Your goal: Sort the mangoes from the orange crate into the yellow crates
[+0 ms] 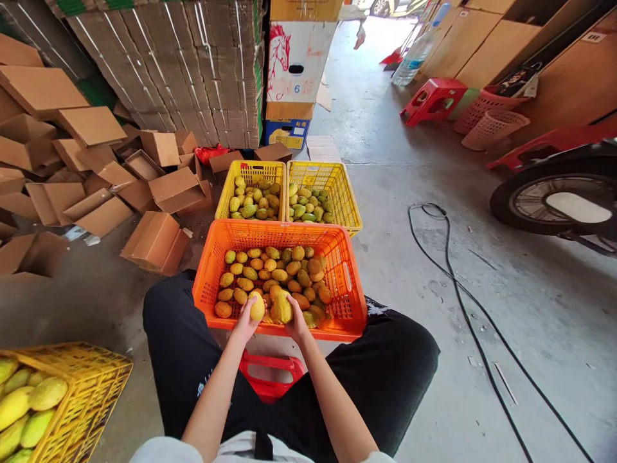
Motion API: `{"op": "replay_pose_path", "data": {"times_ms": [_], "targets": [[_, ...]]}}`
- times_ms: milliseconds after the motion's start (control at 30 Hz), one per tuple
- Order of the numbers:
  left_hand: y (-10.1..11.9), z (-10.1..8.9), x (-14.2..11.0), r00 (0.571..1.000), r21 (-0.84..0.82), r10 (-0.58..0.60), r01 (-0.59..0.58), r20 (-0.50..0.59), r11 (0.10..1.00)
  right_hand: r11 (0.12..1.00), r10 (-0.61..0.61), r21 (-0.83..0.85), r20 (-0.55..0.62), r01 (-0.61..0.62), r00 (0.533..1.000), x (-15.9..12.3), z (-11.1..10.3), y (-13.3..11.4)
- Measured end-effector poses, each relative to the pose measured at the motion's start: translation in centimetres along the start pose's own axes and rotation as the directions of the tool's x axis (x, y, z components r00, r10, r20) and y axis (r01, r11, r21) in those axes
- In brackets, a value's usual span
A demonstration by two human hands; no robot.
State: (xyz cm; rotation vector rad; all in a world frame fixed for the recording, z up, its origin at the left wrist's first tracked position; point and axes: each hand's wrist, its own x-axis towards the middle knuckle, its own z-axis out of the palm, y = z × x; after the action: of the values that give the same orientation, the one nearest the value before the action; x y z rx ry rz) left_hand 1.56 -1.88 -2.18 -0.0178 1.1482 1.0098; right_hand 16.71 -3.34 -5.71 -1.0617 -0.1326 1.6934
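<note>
Over the near side of an orange plastic crate (355, 283), my left hand (247, 321) is closed on a yellow oval melon (257, 307). My right hand (297, 320) grips a larger yellow-green melon (283, 307) close beside it. Many small yellow, orange and greenish melons (279, 275) lie in the crate below both hands. Just beyond it stand two yellow crates: the left one (226, 186) and the right one (354, 199) both hold yellow and green melons. The orange crate sits between my knees, with a red plastic stool (272, 386) under me.
A yellow crate (96, 386) of larger melons stands at lower left. Loose cardboard boxes (157, 241) are piled at left, before stacked flat cartons (193, 71). A black cable (457, 289) crosses the floor at right, near a motorbike wheel (540, 193). A red stool (431, 99) lies farther back.
</note>
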Motion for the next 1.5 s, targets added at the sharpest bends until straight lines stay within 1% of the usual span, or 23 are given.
{"op": "replay_pose_path", "data": {"times_ms": [100, 200, 333, 500, 600, 667, 733, 800, 867, 933, 1033, 1200, 1400, 1500], "targets": [[-0.2, -0.2, 0.2, 0.997, 0.003, 0.031, -0.031, -0.068, 1.0, 0.998, 0.058, 0.008, -0.03, -0.057, 0.998, 0.1, -0.1, 0.0], [-0.4, -0.3, 0.4, 0.996, 0.002, 0.036, -0.036, -0.081, 0.999, 0.998, 0.055, 0.019, -0.019, -0.055, 0.998, 0.4, -0.1, 0.1], [-0.3, -0.4, 0.6, 0.999, -0.008, -0.037, 0.037, -0.03, 0.999, 0.994, 0.084, 0.08, -0.045, -0.081, 0.995, 1.0, -0.4, 0.5], [0.0, -0.4, 0.5, 0.995, -0.072, -0.092, 0.094, 0.036, 0.993, 0.992, 0.096, 0.076, 0.008, -0.096, 0.995, 1.3, -1.0, 0.7], [0.1, -0.3, 0.3, 0.993, -0.097, -0.108, 0.112, 0.041, 0.989, 0.987, 0.128, 0.093, -0.002, -0.127, 0.992, 0.9, -0.9, 0.5], [0.2, -0.2, 0.2, 0.993, -0.099, -0.117, 0.119, 0.033, 0.988, 0.987, 0.129, 0.095, -0.015, -0.127, 0.992, 0.6, -0.7, 0.4], [0.2, -0.1, 0.1, 0.994, -0.082, -0.102, 0.104, 0.024, 0.991, 0.993, 0.082, 0.079, -0.001, -0.082, 0.997, 0.2, -0.4, 0.3], [0.0, -0.1, 0.1, 0.999, -0.057, -0.049, 0.05, 0.007, 0.997, 0.999, 0.01, 0.052, 0.026, -0.011, 1.0, 0.0, -0.1, 0.3], [-0.2, -0.2, 0.1, 1.0, -0.021, 0.004, -0.004, -0.002, 1.0, 0.999, -0.034, 0.033, 0.034, 0.033, 0.999, -0.3, 0.1, 0.2], [-0.4, -0.4, 0.2, 0.999, 0.016, 0.03, -0.03, 0.017, 0.999, 0.999, -0.033, 0.026, 0.022, 0.032, 0.999, -0.4, 0.3, 0.2], [-0.7, -0.7, 0.3, 0.998, 0.054, 0.036, -0.038, 0.051, 0.998, 0.999, 0.001, 0.036, 0.001, -0.001, 1.0, -0.5, 0.4, 0.2], [-0.6, -0.8, 0.6, 1.0, 0.023, 0.008, -0.008, 0.014, 1.0, 0.997, 0.067, 0.035, 0.002, -0.067, 0.998, -0.4, 0.4, 0.2], [-0.3, -0.6, 0.7, 0.997, 0.006, -0.06, 0.06, 0.054, 0.998, 0.993, 0.109, 0.025, 0.075, -0.111, 0.991, 0.0, 0.5, 0.1], [-0.3, -0.6, 0.7, 0.992, 0.014, -0.097, 0.097, 0.084, 0.995, 0.994, 0.1, 0.031, 0.049, -0.101, 0.994, 0.1, 0.4, 0.2]]}}
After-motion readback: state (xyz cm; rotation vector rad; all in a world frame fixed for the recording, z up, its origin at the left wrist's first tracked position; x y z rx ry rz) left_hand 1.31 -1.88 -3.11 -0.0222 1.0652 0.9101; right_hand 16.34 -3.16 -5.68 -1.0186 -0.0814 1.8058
